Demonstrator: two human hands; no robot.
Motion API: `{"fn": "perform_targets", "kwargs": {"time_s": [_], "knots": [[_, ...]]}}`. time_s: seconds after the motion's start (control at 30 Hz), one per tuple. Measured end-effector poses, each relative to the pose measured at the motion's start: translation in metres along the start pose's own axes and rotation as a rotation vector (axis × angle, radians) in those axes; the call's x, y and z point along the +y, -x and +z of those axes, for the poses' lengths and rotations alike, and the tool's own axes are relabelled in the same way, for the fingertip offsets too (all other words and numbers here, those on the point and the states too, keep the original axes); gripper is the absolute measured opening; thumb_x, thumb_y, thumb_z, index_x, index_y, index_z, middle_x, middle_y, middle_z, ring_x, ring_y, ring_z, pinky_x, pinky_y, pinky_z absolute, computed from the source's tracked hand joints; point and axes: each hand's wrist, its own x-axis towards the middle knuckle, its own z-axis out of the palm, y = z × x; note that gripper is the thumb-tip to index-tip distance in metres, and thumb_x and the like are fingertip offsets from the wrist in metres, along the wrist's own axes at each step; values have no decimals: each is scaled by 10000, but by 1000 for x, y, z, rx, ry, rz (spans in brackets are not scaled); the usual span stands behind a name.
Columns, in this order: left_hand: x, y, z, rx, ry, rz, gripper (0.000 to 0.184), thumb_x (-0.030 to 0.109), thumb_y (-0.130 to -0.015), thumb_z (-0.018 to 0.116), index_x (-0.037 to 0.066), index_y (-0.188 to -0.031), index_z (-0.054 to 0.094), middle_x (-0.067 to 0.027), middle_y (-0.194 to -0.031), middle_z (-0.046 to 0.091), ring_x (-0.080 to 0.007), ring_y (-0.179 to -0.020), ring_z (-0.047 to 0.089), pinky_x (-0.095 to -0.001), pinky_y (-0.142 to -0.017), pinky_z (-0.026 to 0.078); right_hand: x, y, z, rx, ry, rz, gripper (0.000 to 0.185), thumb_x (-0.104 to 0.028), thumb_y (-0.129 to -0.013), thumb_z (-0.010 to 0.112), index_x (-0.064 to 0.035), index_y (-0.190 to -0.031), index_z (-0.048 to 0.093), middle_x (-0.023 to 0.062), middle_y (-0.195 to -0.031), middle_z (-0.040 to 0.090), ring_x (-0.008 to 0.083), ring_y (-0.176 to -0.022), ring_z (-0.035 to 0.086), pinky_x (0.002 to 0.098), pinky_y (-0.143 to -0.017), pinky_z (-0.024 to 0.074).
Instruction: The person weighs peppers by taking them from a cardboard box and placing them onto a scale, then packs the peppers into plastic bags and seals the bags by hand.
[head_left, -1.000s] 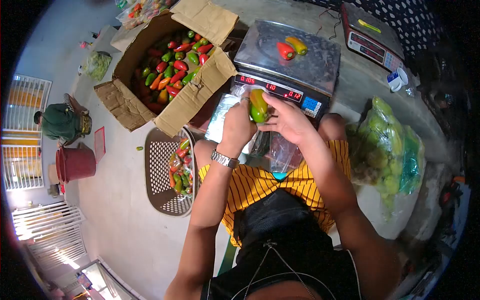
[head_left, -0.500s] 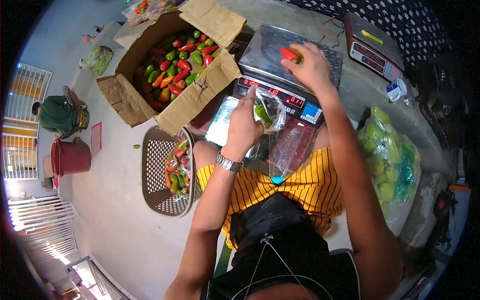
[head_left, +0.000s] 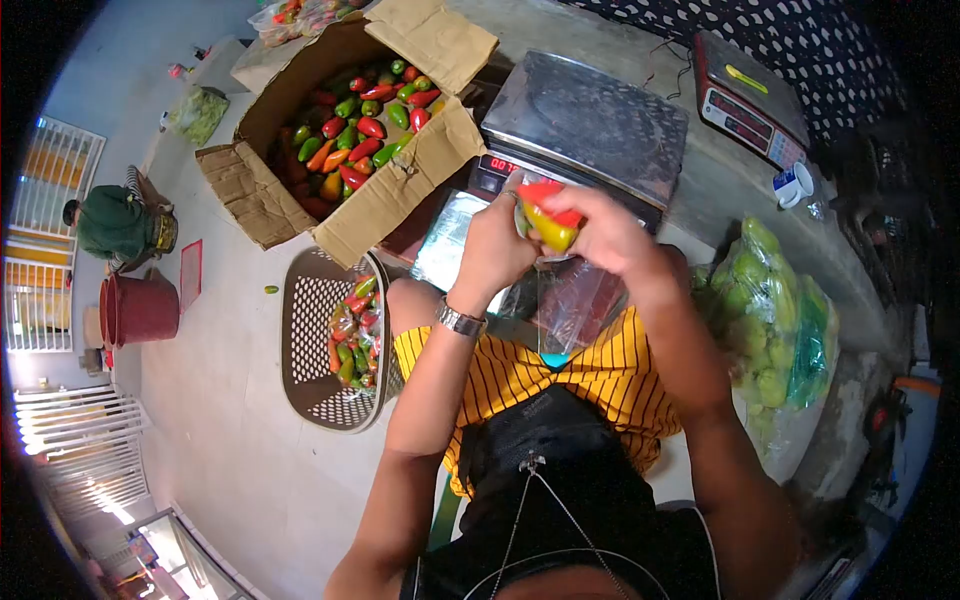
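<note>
Peppers (head_left: 553, 232) off scale (head_left: 585, 120), across disp. (head_left: 502, 165)

Scale's red display (head_left: 502, 164): "0.07", last digit unclear.

1. Bright light comes through the white window bars (head_left: 78, 428) at the lower left.
2. The right hand (head_left: 612, 236) looks blurry.
3. The clear bag of green vegetables (head_left: 762, 305) has shiny spots.
4. Edges bend; corners are black.
</note>
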Motion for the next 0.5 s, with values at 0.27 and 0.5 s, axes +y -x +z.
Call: {"fn": "perform_targets", "kwargs": {"time_s": [0.27,0.5], "knots": [[5,3,-2,145,-106,-4,796,116,-683,774,-43,-1421,520,-297,-1019,712,-437,-952,701,-471,-859,563,-4,-9,24,277,1143,-122,430,-335,-896,709,-15,-1181,669,181,-1042,729,325,-948,718,417,-851,574],[22,6,-26,194,-306,18,649,343,-794,804,-2,-1320,645,-272,-886,719,-407,-836,718,-483,-768,569,9,-9,3,372,1479,-690,301,-283,-885,727,-4,-1000,719,259,-942,712,453,-946,689,518,-829,542]]}}
